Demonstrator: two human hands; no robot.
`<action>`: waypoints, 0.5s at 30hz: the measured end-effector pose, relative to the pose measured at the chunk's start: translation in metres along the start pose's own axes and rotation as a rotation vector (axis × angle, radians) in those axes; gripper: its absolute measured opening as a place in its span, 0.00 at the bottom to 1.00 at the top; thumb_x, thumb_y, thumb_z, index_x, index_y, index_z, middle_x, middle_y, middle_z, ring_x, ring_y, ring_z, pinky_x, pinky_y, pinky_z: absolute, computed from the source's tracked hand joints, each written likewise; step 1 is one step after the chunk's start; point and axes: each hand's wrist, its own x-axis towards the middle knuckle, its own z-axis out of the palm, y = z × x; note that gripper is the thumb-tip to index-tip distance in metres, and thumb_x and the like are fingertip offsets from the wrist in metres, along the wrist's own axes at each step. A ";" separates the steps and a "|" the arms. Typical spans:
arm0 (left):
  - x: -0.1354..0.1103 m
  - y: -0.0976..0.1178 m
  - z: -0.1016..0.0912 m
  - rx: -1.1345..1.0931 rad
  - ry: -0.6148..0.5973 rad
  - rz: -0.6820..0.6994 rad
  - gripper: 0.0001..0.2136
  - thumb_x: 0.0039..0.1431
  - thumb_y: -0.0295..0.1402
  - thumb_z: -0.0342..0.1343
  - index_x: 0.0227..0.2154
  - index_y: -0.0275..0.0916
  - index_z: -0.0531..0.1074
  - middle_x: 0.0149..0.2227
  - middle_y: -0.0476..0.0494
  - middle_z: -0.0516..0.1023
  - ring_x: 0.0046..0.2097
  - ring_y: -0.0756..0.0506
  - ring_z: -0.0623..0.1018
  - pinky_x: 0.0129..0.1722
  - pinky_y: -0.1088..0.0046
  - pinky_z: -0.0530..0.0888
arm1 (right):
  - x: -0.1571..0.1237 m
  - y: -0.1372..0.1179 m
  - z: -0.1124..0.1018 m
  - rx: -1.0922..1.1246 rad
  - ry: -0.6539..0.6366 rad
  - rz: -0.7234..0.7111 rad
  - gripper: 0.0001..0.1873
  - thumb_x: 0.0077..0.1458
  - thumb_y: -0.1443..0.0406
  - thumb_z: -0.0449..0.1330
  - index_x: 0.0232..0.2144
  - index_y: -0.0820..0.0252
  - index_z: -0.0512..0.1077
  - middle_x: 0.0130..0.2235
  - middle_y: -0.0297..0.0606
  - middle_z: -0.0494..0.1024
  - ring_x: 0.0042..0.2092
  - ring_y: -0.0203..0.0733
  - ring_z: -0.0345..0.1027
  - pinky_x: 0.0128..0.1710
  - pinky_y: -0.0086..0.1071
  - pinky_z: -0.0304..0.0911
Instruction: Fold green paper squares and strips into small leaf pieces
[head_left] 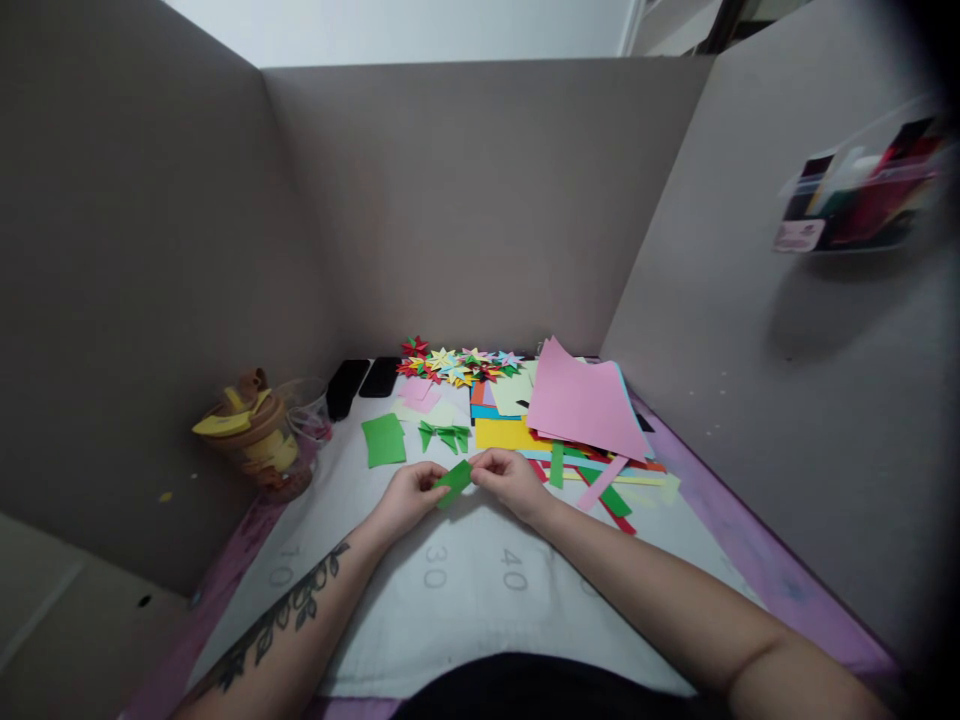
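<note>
Between my two hands is a small green paper piece (454,484), tilted and roughly rectangular, perhaps folded. My left hand (411,496) pinches its left side between thumb and fingers. My right hand (511,482) is closed at its upper right corner. Just beyond my left hand lies a flat green paper square (383,440). Beside that square sit several small folded green paper pieces (445,437). Folded multicoloured paper stars (457,365) are heaped at the back of the table.
Pink paper sheets (581,400) rest on a pile of coloured paper, with loose strips (606,492) around it. Two dark phones (380,377) lie at back left. A clay pot (251,430) and a clear plastic cup (306,405) stand left. Grey panels (480,200) enclose the table.
</note>
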 end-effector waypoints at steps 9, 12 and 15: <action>-0.008 0.016 0.001 0.194 0.082 0.259 0.07 0.49 0.36 0.57 0.25 0.37 0.70 0.31 0.44 0.73 0.35 0.47 0.73 0.36 0.73 0.69 | -0.001 0.006 0.002 -0.043 0.083 -0.012 0.06 0.44 0.64 0.61 0.21 0.61 0.69 0.29 0.36 0.75 0.32 0.38 0.68 0.34 0.30 0.63; -0.010 0.018 0.004 0.276 0.125 0.286 0.06 0.49 0.33 0.57 0.22 0.37 0.70 0.29 0.45 0.74 0.33 0.47 0.73 0.35 0.73 0.69 | -0.002 0.004 0.004 -0.061 0.123 -0.024 0.06 0.43 0.64 0.61 0.20 0.60 0.68 0.29 0.36 0.75 0.32 0.38 0.68 0.34 0.30 0.63; -0.011 0.019 0.006 0.282 0.148 0.249 0.05 0.48 0.32 0.56 0.21 0.37 0.71 0.27 0.45 0.75 0.32 0.47 0.73 0.32 0.74 0.69 | -0.003 0.002 0.005 -0.048 0.146 -0.037 0.06 0.43 0.65 0.61 0.20 0.60 0.67 0.28 0.35 0.74 0.32 0.38 0.67 0.34 0.30 0.63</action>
